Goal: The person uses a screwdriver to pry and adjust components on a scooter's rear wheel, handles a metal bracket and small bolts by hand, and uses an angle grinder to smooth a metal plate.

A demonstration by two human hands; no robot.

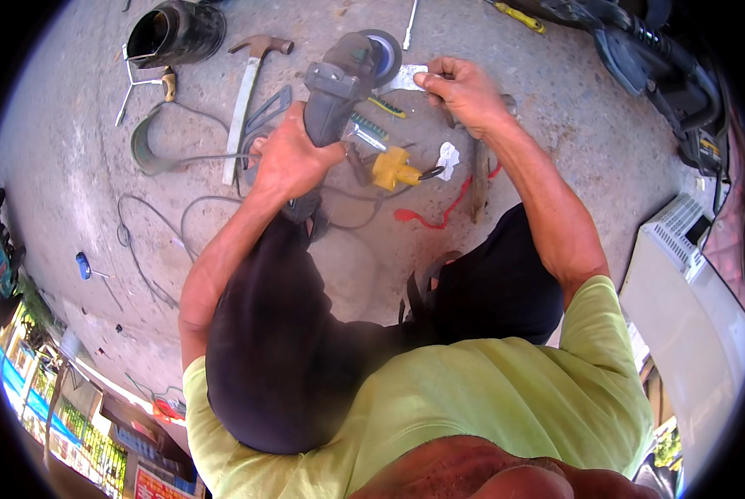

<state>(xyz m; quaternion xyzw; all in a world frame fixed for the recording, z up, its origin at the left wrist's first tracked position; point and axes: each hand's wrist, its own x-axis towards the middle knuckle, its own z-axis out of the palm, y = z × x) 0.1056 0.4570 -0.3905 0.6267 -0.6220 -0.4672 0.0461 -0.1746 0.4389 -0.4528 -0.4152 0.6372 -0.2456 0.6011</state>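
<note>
My left hand (pixel 293 158) is wrapped round the dark body of an angle grinder (pixel 333 104), its head pointing away from me. The grinder's round disc (pixel 384 58) faces right. Pinched in my right hand (pixel 464 96) is a small, flat, pale metal-looking piece (pixel 409 78), its left end close to the disc; whether they touch I cannot tell. Below the grinder lie a yellow plug adaptor (pixel 394 169) with a black plug in it, a bright metal tool (pixel 367 137) and a crumpled white scrap (pixel 448 160).
A claw hammer (pixel 245 104) lies left of the grinder, near a black cylindrical container (pixel 175 35) and a T-handled tool (pixel 168 83). Grey cable (pixel 131 241) loops across the concrete. A wooden-handled hammer (pixel 478 183) and red strip (pixel 439 220) lie right. A white metal casing (pixel 688 291) stands far right.
</note>
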